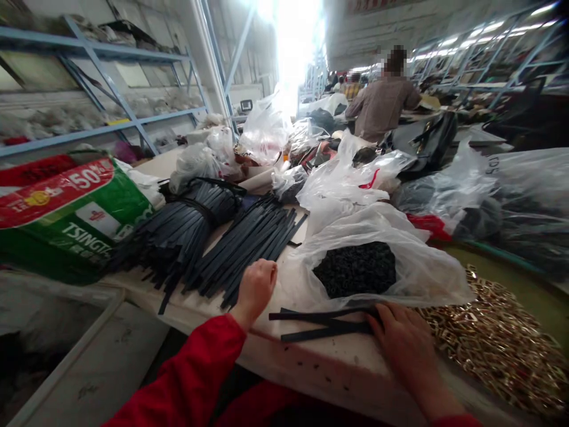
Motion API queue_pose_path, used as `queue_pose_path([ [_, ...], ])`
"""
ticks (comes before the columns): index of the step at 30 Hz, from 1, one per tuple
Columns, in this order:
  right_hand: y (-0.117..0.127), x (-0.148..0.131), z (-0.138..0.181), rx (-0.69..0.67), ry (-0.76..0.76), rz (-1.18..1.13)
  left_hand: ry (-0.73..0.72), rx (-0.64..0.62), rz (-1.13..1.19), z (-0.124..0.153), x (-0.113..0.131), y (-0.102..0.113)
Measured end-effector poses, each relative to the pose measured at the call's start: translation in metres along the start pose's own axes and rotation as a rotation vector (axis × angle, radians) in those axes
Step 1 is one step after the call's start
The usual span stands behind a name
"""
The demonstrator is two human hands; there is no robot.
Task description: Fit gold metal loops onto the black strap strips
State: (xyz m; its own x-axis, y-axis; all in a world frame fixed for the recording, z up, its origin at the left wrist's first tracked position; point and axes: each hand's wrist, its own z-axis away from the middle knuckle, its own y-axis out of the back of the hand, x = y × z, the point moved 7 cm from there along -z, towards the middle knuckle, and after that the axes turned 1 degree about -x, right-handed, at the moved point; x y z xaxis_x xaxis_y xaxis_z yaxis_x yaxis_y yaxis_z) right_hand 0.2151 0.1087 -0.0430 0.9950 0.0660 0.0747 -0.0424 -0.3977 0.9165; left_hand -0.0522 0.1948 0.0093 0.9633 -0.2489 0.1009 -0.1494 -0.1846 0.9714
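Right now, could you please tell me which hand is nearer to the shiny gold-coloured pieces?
Right: the right hand is just beside the shiny gold-coloured pieces, while the left hand is farther off to their left.

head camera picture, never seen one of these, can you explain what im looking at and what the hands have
There is no machine here: a person works with two bare hands, and a camera worn on their head looks forward and down.

The right hand touches the ends of a few flat, dark strips on the pale tabletop. The left hand, fingers curled, is beside a loose pile of dark strips; whether it holds anything is unclear.

Farther left is a tied bundle of dark strips. Near the right hand, an open, translucent plastic bag holds small black pieces, with shiny gold-coloured metal pieces to the right.
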Motion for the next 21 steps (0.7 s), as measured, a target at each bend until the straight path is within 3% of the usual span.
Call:
queue_pose_path([
  [3,0.003,-0.001,0.0,0.053,0.004,-0.007,0.057,-0.041,-0.05,-0.025,-0.026,-0.008],
  [7,0.01,-0.005,0.011,0.114,0.029,-0.005,0.088,-0.029,-0.025,-0.033,-0.034,-0.016],
  [11,0.022,-0.013,0.018,0.134,0.057,-0.006,0.099,0.044,0.051,-0.024,-0.034,0.001],
  [14,0.03,-0.026,0.018,0.112,0.153,-0.049,0.093,0.18,0.224,-0.012,-0.033,0.039],
  [17,0.03,-0.031,0.017,0.009,0.202,-0.059,0.046,0.534,0.739,0.015,-0.03,0.105],
  [19,0.029,-0.027,0.014,-0.056,0.166,-0.038,-0.033,0.674,0.928,0.037,-0.02,0.147],
  [21,0.031,-0.024,0.011,-0.099,0.161,-0.049,-0.14,0.728,0.966,0.058,-0.004,0.182],
])
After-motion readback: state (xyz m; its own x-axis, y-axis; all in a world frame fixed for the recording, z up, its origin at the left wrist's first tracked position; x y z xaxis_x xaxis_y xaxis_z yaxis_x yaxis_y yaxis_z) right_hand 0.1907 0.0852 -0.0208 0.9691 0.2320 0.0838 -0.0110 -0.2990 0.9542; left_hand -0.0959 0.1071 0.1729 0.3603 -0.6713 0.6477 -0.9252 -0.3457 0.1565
